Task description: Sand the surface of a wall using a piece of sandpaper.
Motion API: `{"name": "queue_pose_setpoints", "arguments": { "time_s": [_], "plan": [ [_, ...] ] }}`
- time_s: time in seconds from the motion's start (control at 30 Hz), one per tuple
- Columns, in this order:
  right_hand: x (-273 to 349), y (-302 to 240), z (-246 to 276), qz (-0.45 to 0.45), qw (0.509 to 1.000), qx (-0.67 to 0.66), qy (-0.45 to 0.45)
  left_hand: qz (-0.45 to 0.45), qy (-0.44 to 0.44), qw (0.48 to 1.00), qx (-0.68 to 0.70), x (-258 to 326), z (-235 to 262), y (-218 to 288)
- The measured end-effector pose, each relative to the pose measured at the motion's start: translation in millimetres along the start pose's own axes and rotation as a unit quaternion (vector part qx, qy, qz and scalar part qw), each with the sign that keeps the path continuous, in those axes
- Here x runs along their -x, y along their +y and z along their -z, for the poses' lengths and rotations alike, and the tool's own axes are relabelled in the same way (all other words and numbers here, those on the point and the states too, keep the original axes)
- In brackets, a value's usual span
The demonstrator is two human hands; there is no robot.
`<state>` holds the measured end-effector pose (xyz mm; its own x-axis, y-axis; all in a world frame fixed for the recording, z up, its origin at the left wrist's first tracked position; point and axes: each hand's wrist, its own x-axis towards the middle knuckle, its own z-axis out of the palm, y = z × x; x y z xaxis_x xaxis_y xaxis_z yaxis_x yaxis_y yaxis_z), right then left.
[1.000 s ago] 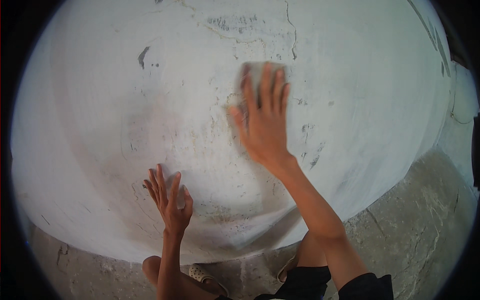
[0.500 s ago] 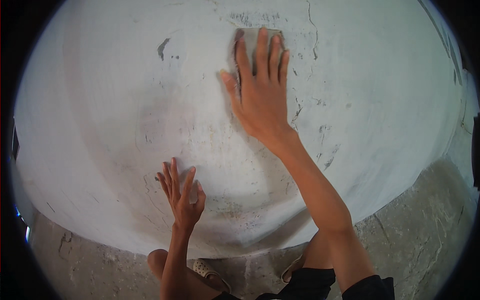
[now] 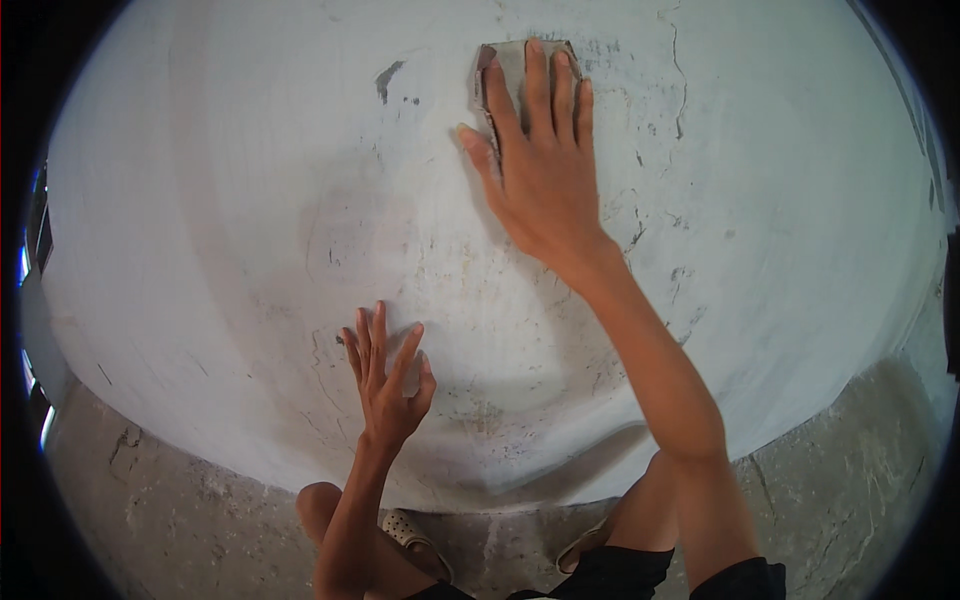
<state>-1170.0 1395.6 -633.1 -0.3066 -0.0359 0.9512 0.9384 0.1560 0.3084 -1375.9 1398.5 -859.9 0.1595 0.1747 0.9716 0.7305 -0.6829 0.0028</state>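
My right hand [image 3: 548, 190] lies nearly flat against the upper part of a whitish wall [image 3: 260, 180]. Its fingers press a folded grey-brown sheet of sandpaper [image 3: 512, 62] to the surface, with the thumb out at the sheet's left side. The sheet's edges are dark and curl a little; its face toward the wall is hidden. Lower and to the left, my left hand [image 3: 390, 385] rests its fingertips on the wall, fingers spread and holding nothing.
Cracks [image 3: 680, 90], a dark chipped patch [image 3: 388, 80] and scuffs mark the wall. At its foot runs a rough concrete floor [image 3: 200, 490]. My bent legs and beige perforated clogs [image 3: 410, 535] are close to the wall's base.
The view has turned slightly left. Against the wall marks, my right hand and the sandpaper have slid a short way left. My left hand stays at about the same spot on the wall.
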Motion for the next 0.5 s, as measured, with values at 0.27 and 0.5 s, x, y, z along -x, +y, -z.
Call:
{"name": "queue_pose_setpoints", "arguments": {
  "time_s": [0.27, 0.5],
  "plan": [
    [74.7, -46.1, -4.7, 0.177, 0.968, -0.095, -0.148, 0.013, -0.009, 1.0, 0.006, 3.2, 1.7, -4.2],
    [22.2, -6.9, 0.8, 0.182, 0.973, -0.07, -0.121, 0.001, -0.01, 1.0, 0.006, 3.4, 5.2, -3.9]
  ]
}}
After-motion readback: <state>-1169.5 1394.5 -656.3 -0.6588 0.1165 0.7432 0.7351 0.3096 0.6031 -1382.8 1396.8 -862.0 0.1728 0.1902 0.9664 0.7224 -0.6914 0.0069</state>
